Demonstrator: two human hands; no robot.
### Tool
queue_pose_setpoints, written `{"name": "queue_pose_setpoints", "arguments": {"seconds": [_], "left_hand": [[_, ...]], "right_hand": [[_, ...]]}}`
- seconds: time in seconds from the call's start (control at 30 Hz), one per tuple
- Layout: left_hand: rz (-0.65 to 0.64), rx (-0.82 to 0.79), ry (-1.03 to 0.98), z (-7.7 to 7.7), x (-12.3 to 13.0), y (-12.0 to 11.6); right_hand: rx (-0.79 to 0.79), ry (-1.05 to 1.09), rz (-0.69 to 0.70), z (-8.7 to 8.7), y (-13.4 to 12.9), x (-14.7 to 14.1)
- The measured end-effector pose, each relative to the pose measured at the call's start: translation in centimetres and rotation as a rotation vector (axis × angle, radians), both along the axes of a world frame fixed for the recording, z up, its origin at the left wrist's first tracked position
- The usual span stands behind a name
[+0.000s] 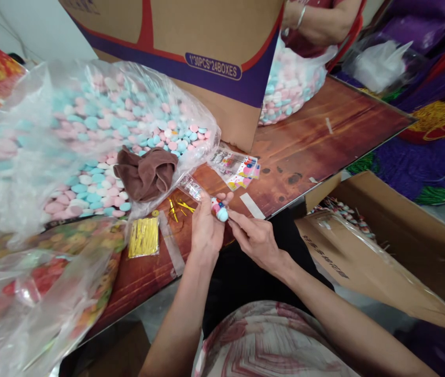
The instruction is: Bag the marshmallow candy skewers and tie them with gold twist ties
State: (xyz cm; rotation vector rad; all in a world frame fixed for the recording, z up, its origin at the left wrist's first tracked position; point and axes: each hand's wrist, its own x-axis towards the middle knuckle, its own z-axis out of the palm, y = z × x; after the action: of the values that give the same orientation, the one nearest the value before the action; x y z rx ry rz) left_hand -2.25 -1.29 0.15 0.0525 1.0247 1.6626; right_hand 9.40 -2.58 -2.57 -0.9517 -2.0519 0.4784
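My left hand (207, 230) is closed around a small clear printed candy bag (191, 187), and its empty-looking end sticks out past my fingers. Pale blue candy (221, 213) shows at the bag's near end, beside a pink and dark blue print. My right hand (257, 238) pinches at that end with thumb and forefinger; what lies between the fingertips is too small to make out. Gold twist ties (178, 208) lie loose to the left of my left hand, near a packet of gold twist ties (143, 237). More printed bags (236, 166) rest beyond my hands.
A large clear sack (100, 110) of pink, blue and white candies covers the table's left, with a brown cloth (146, 173) on it. Behind stands a big carton (206, 31). Another person's arm (320, 23) is beyond it. An open carton (348, 256) sits at right.
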Motion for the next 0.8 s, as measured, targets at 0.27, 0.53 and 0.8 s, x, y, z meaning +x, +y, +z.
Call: {"name": "queue_pose_setpoints", "arguments": {"seconds": [0.27,0.53,0.8], "left_hand": [[-0.106,0.087,-0.045,-0.5,-0.2,-0.6],[-0.002,0.072,-0.076,-0.6,-1.6,-0.8],[0.118,0.100,-0.077,-0.4,-0.4,-0.7]], "right_hand": [[-0.353,0.316,-0.008,0.9,-0.1,-0.2],[-0.390,0.283,-0.063,0.6,-0.3,0.0],[-0.288,0.256,-0.082,0.7,-0.6,-0.2]]}}
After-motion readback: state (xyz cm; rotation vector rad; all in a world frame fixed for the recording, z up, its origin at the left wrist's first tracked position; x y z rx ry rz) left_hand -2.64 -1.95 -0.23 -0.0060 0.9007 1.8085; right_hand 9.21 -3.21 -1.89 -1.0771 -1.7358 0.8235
